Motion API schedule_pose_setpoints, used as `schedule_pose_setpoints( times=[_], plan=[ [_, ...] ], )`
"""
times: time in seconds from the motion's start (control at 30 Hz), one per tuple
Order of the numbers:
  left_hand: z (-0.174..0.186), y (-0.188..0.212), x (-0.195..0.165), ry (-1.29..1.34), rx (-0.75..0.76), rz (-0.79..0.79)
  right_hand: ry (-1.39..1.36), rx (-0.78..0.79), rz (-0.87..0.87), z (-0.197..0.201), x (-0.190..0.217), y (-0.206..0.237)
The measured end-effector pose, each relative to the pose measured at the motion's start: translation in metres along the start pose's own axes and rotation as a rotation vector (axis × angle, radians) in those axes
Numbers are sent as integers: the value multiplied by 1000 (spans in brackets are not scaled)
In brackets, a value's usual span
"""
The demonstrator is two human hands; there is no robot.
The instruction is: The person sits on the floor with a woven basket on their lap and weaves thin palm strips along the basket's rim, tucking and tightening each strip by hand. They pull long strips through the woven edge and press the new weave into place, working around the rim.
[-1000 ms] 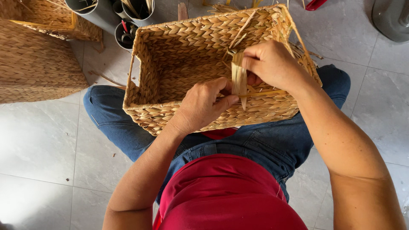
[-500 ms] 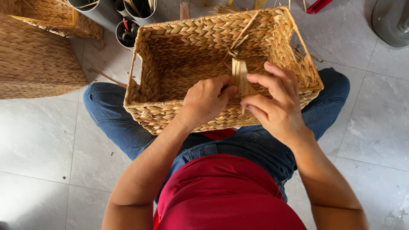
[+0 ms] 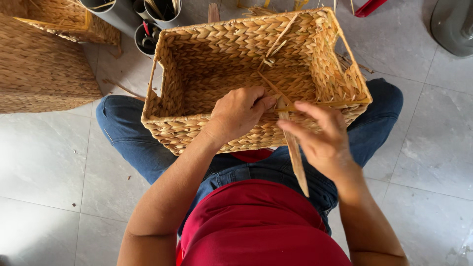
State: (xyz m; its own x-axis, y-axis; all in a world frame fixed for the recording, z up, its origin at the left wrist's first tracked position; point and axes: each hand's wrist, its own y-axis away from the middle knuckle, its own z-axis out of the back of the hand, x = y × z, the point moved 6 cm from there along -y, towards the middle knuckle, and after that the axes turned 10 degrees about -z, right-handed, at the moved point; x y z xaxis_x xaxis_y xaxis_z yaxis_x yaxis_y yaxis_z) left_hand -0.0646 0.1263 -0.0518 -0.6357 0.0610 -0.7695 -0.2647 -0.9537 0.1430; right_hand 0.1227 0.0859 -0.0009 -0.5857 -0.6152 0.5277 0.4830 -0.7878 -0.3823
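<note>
Head view, looking down: rectangular woven basket resting across lap and blue-jeaned knees, open side up, near rim toward the body. Left hand curled over the near rim, fingers closed and pinching the weave where a flat straw strip meets the edge. Right hand half closed, thumb and fingers lightly holding that same strip, loose end trailing down toward the red shirt. Walls and base of the basket fully woven, as far as visible; near rim seemingly in finishing, with this strip not yet tucked and several stray ends poking out inside and at the far corner. Probably late in the work: rim binding and trimming left. Finished baskets at left, grey tubes of tools beyond, on tiled floor.
</note>
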Motion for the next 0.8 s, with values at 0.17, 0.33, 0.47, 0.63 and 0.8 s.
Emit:
schedule_pose_setpoints(
  times=[0.17, 0.33, 0.47, 0.63, 0.8],
  plan=[
    [6, 5, -9, 23, -89, -56, -348, -37, -159, -8, -17, 17],
    [24, 27, -30, 105, -197, -452, -869, -120, -423, -5, -53, 37],
    [27, 38, -37, -1, -312, -596, -740, -91, -322, -3, -29, 48],
    [20, 43, -43, -135, -402, -631, -509, -107, -97, 15, 22, 33],
    [19, 31, -39, -87, -272, -583, -515, -52, -22, 26, 37, -21]
  ],
)
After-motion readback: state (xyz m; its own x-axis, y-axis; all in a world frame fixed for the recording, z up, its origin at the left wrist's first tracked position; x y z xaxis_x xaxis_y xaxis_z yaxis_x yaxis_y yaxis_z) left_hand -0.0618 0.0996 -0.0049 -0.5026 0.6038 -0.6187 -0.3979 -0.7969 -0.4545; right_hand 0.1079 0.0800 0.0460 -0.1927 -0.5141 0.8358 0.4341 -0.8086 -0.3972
